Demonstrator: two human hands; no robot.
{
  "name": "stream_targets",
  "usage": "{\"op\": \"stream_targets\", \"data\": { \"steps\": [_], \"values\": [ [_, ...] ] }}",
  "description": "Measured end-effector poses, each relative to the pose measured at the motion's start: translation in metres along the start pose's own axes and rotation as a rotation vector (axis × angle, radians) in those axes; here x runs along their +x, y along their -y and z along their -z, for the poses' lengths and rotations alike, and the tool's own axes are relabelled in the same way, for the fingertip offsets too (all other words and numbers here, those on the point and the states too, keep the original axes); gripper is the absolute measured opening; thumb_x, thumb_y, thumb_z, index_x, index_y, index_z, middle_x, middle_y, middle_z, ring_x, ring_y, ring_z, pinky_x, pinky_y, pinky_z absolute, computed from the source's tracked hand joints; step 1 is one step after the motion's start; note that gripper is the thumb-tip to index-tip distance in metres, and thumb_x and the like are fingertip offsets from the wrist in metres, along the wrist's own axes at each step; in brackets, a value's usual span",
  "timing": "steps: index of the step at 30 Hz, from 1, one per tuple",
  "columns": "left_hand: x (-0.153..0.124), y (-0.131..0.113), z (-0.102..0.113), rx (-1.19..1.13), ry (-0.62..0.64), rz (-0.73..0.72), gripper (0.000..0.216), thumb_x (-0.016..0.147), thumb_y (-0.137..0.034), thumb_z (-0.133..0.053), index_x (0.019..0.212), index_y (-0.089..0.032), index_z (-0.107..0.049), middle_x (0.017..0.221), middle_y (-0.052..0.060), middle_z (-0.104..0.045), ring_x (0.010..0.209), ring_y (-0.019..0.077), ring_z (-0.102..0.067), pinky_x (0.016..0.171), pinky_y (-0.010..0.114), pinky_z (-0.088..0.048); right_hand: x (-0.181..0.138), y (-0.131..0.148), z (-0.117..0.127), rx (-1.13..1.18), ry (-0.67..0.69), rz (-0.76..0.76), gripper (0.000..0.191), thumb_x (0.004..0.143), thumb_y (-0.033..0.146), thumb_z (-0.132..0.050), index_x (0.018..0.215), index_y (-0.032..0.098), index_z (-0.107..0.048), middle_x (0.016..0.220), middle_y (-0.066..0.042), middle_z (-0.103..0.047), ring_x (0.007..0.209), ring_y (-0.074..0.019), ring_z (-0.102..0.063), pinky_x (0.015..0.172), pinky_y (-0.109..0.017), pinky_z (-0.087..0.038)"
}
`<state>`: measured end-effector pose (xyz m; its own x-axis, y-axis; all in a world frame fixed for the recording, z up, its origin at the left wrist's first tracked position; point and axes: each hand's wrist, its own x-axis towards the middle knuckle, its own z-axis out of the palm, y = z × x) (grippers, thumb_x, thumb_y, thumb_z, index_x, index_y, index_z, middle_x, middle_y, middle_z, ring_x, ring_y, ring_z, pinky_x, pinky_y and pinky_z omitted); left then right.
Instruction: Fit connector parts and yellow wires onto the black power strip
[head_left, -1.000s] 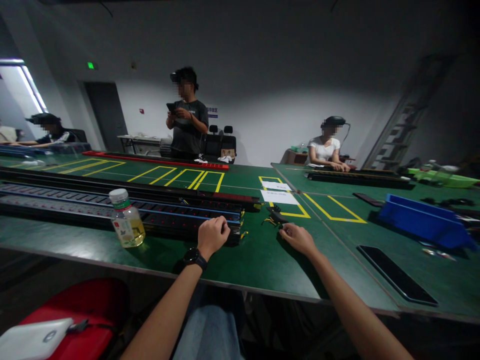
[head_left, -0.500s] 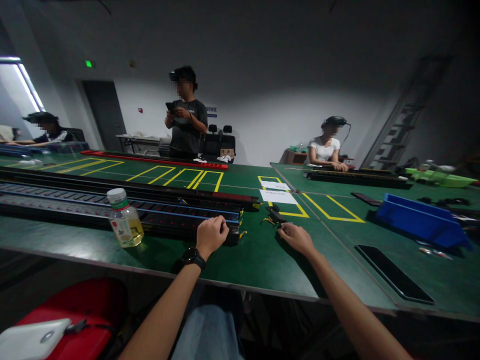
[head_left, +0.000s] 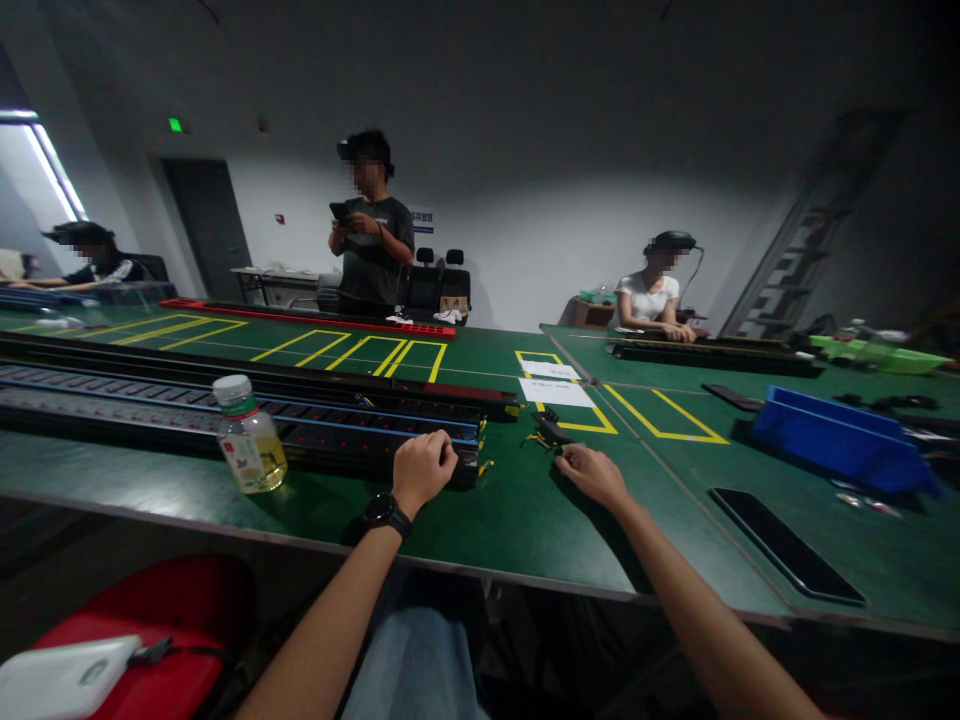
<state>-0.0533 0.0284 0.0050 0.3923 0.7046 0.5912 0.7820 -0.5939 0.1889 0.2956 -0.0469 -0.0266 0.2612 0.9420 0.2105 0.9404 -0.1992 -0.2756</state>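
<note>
My left hand [head_left: 423, 468], with a black watch on the wrist, is curled into a fist and rests against the near end of a long black rail [head_left: 315, 432] with red dots and blue strips. My right hand [head_left: 594, 473] lies on the green table [head_left: 517, 520], fingers bent, its fingertips touching a small black part with yellow wires [head_left: 550, 432]. Whether those fingers grip the part is not clear.
A bottle of yellow drink [head_left: 247, 436] stands left of my left hand. A black flat strip [head_left: 786, 544] and a blue bin [head_left: 840, 436] lie to the right. White papers [head_left: 556, 391] sit in yellow-marked boxes. Three people are at tables behind. A red seat [head_left: 150, 640] is below left.
</note>
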Motion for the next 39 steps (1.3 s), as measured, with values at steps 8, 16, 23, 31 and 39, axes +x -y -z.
{"op": "stream_targets", "data": {
  "steps": [8, 16, 23, 31, 39],
  "values": [
    [0.0000, 0.0014, -0.0011, -0.009, -0.002, -0.006, 0.015, 0.096, -0.023, -0.053, 0.091, -0.023, -0.067, 0.085, 0.005, -0.074, 0.081, 0.0222, -0.068, 0.073, 0.033, -0.043, 0.0007, 0.0000, 0.0009, 0.012, 0.004, -0.003, 0.023, 0.101, 0.036, -0.057, 0.088, 0.023, -0.071, 0.085, -0.004, -0.074, 0.073, -0.0188, -0.064, 0.061, -0.027, -0.029],
    [0.0000, 0.0005, 0.0004, -0.004, -0.002, -0.012, 0.015, 0.097, -0.023, -0.053, 0.091, -0.023, -0.067, 0.084, 0.004, -0.074, 0.080, 0.0219, -0.068, 0.072, 0.033, -0.042, 0.0000, 0.0004, 0.0009, 0.013, 0.002, -0.014, 0.021, 0.101, 0.036, -0.058, 0.090, 0.023, -0.071, 0.086, -0.004, -0.073, 0.074, -0.0182, -0.064, 0.062, -0.026, -0.030],
    [-0.0003, 0.0009, 0.0002, -0.016, 0.000, -0.009, 0.014, 0.097, -0.022, -0.053, 0.090, -0.023, -0.066, 0.084, 0.004, -0.074, 0.081, 0.0217, -0.068, 0.073, 0.033, -0.041, -0.0012, 0.0021, 0.0032, 0.029, 0.010, -0.002, 0.021, 0.102, 0.032, -0.058, 0.091, 0.020, -0.071, 0.086, -0.005, -0.072, 0.072, -0.0167, -0.058, 0.064, -0.028, -0.028],
    [-0.0002, 0.0012, -0.0021, -0.002, -0.012, -0.014, 0.015, 0.097, -0.024, -0.053, 0.090, -0.023, -0.067, 0.084, 0.004, -0.074, 0.081, 0.0222, -0.068, 0.072, 0.034, -0.040, 0.0011, -0.0029, -0.0033, 0.016, -0.017, 0.000, 0.022, 0.101, 0.036, -0.059, 0.089, 0.023, -0.072, 0.084, -0.004, -0.073, 0.071, -0.0163, -0.062, 0.062, -0.026, -0.029],
    [-0.0003, 0.0014, -0.0011, -0.017, -0.016, -0.018, 0.016, 0.096, -0.023, -0.053, 0.089, -0.022, -0.067, 0.084, 0.005, -0.074, 0.080, 0.0219, -0.067, 0.071, 0.033, -0.039, 0.0018, -0.0043, -0.0042, 0.021, -0.024, 0.004, 0.022, 0.101, 0.036, -0.058, 0.089, 0.023, -0.072, 0.084, -0.003, -0.074, 0.072, -0.0171, -0.063, 0.061, -0.027, -0.029]
  ]
}}
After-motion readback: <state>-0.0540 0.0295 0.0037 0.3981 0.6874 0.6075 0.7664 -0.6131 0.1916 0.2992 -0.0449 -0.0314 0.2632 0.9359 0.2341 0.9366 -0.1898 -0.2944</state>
